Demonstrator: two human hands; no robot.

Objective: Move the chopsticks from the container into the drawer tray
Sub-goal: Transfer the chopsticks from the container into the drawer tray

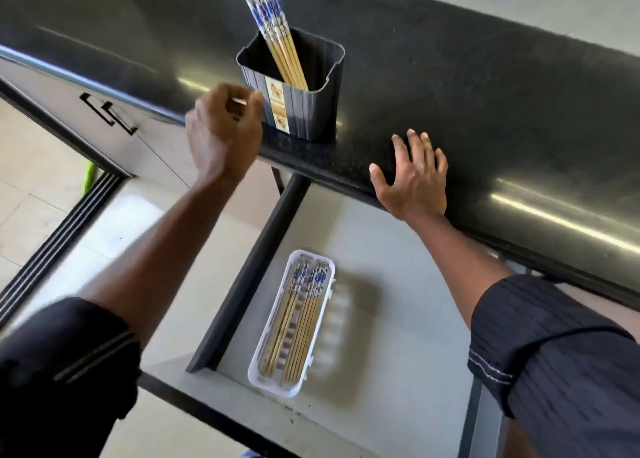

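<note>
A dark ribbed container stands on the black counter near its front edge, holding several wooden chopsticks with blue-and-white tops that lean to the upper left. My left hand hovers just left of the container, fingers curled loosely, nothing clearly in it. My right hand lies flat with fingers spread on the counter edge, right of the container. Below, in the open drawer, a white slotted tray holds several chopsticks laid lengthwise.
The black counter runs diagonally across the view. The open drawer has a pale floor and dark side walls. Cabinet doors with black handles sit at the left, tiled floor beyond.
</note>
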